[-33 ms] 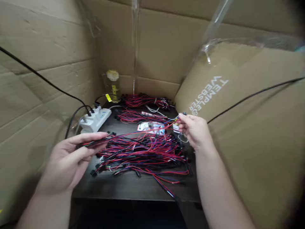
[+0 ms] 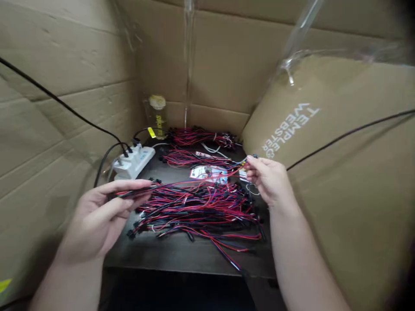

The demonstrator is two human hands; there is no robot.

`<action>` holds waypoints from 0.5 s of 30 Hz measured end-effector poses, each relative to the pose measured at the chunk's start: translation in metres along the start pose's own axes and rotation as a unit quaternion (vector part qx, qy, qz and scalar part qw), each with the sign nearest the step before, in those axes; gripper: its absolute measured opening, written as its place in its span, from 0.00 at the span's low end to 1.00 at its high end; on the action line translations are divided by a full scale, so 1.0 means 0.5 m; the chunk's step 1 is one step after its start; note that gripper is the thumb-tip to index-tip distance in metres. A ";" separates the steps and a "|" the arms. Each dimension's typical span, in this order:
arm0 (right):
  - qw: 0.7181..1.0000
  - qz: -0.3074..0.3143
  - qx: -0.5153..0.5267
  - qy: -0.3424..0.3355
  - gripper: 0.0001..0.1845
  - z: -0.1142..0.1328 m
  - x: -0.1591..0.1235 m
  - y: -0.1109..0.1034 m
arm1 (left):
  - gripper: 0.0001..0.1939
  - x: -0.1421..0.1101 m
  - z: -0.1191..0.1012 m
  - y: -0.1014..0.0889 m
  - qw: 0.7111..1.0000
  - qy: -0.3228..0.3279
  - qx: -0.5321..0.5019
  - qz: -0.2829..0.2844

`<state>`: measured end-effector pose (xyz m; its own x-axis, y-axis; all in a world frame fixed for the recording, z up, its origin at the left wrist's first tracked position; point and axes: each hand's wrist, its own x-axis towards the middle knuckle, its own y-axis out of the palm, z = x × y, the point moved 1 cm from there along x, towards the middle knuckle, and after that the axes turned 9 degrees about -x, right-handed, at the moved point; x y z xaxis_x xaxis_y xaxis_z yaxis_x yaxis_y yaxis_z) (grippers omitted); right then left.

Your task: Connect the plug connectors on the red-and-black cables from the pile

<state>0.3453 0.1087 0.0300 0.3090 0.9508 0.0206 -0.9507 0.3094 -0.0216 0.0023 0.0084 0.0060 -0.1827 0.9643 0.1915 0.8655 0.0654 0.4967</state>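
Only the camera view is seen to be moved: the whole scene, both hands included, is shifted slightly to the right since the earlier frame, and more of a yellow patch (image 2: 4,285) is shown at the lower left edge. Between the hands and the table (image 2: 181,259), almost no change of place can be noticed.

By the left hand (image 2: 94,220), one end of the thin wires (image 2: 194,180) is held, pinched narrowly between the thumb and the straight fingers. By the right hand (image 2: 269,179), the other end is gripped between the thumb and the bent fingers, where some yellow is seen among the red. The wires are stretched above the large pile of red and black cables (image 2: 201,211), which is left in the same arrangement as before.

Behind the pile, a printed packet (image 2: 207,172) and two more bundles (image 2: 194,157) are placed. At the left, plugs are fitted into a white power strip (image 2: 142,157).
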 end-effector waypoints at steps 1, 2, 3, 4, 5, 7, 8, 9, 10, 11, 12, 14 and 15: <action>1.000 -0.001 0.007 0.002 0.24 -0.006 -0.001 0.001 | 0.10 -0.001 -0.003 0.011 1.000 0.004 -0.008 0.010; 1.000 0.000 0.014 0.006 0.24 -0.012 -0.001 0.002 | 0.09 -0.002 -0.004 0.020 1.000 0.005 -0.017 0.025; 1.000 -0.007 0.024 0.006 0.23 -0.018 -0.002 0.002 | 0.10 -0.003 -0.005 0.027 0.999 0.018 -0.032 0.038; 0.999 -0.014 0.033 0.007 0.21 -0.023 -0.002 0.001 | 0.10 -0.004 -0.004 0.032 0.998 0.026 -0.033 0.045; 0.999 -0.020 0.043 0.009 0.20 -0.026 -0.001 0.000 | 0.09 -0.005 -0.003 0.035 0.998 0.031 -0.029 0.052; 0.998 -0.032 0.059 0.015 0.17 -0.032 0.000 -0.002 | 0.10 -0.007 -0.001 0.037 0.997 0.044 -0.017 0.062; 0.997 -0.036 0.065 0.016 0.16 -0.033 0.001 -0.003 | 0.10 -0.009 0.000 0.038 0.997 0.048 -0.011 0.062; 0.997 -0.040 0.069 0.016 0.16 -0.033 0.001 -0.003 | 0.10 -0.010 0.001 0.038 0.997 0.051 -0.007 0.060; 0.996 -0.043 0.074 0.008 0.16 -0.033 0.000 -0.003 | 0.10 -0.011 0.001 0.039 0.997 0.050 -0.004 0.057; 0.996 -0.047 0.080 -0.010 0.16 -0.031 -0.001 -0.002 | 0.09 -0.011 0.001 0.038 0.997 0.048 -0.003 0.052; 0.994 -0.055 0.086 -0.035 0.17 -0.030 -0.005 -0.001 | 0.09 -0.010 0.002 0.036 0.998 0.045 -0.005 0.044; 0.987 -0.068 0.096 -0.106 0.18 -0.027 -0.015 0.003 | 0.08 -0.007 0.006 0.022 0.999 0.038 -0.007 0.010; 0.984 -0.075 0.094 -0.133 0.17 -0.027 -0.022 0.005 | 0.08 -0.003 0.010 0.008 0.999 0.032 0.001 -0.029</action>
<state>0.3400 0.0991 0.0160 0.4515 0.8500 0.2713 -0.8911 0.4140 0.1859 0.0084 0.0084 0.0033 -0.2614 0.9408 0.2157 0.8537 0.1211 0.5064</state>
